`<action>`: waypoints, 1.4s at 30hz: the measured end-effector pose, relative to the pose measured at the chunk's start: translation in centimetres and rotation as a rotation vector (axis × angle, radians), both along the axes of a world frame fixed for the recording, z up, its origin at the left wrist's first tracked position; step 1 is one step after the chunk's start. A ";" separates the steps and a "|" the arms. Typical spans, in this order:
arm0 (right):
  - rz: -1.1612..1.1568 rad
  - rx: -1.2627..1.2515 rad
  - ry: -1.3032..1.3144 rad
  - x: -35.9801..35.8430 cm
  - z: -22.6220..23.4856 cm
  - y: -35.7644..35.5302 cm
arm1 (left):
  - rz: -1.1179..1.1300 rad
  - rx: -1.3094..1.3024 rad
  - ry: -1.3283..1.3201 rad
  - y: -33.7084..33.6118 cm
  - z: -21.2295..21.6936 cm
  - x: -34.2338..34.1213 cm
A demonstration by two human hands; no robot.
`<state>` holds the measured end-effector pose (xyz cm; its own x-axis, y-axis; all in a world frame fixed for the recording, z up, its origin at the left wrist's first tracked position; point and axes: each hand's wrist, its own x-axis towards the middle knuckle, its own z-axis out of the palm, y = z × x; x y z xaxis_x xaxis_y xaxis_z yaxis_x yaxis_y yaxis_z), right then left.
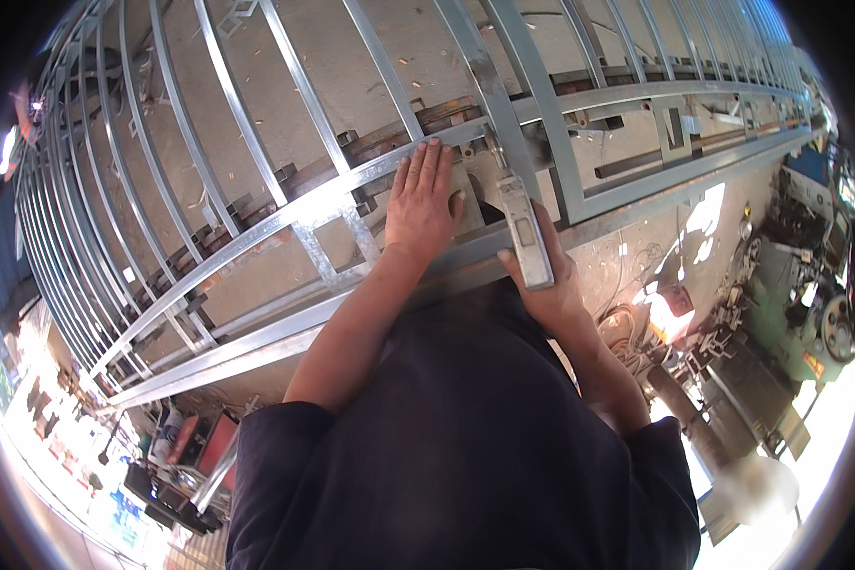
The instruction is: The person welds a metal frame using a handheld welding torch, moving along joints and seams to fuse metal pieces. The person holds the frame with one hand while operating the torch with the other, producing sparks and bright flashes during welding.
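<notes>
A long galvanized metal railing frame (285,221) with many upright bars lies in front of me. My left hand (421,204) rests flat on its inner rail, fingers stretched out toward the bars. In my right hand (549,275) is a long, boxy grey metal tool (525,233) with a slim shaft at its far end. Its far end lies against a wide upright bar (499,95) near the frame's middle; whether it touches the bar I cannot tell. My right fingers wrap the tool's near part from the right and below, and are partly hidden.
Rusty steel supports (446,114) run beneath the frame. A green machine with a wheel (835,328) stands at the right, near scattered metal pieces and a coiled cable (620,328). A red box-shaped machine (217,445) is at the lower left. Bright sparks or light (9,147) show at the far left.
</notes>
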<state>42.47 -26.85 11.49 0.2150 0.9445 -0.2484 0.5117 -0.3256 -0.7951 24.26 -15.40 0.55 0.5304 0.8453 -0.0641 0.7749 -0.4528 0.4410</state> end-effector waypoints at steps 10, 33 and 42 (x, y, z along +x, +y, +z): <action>-0.122 0.003 -0.045 -3.7 -0.9 0.3 | -0.067 -0.035 0.028 0.2 -0.3 -0.6; -0.140 0.070 -0.186 -5.2 -2.6 0.5 | -0.085 -0.057 -0.019 -0.1 -0.7 -0.7; -0.153 0.064 -0.201 -5.4 -2.4 0.6 | -0.094 -0.063 -0.003 0.0 -0.6 -0.7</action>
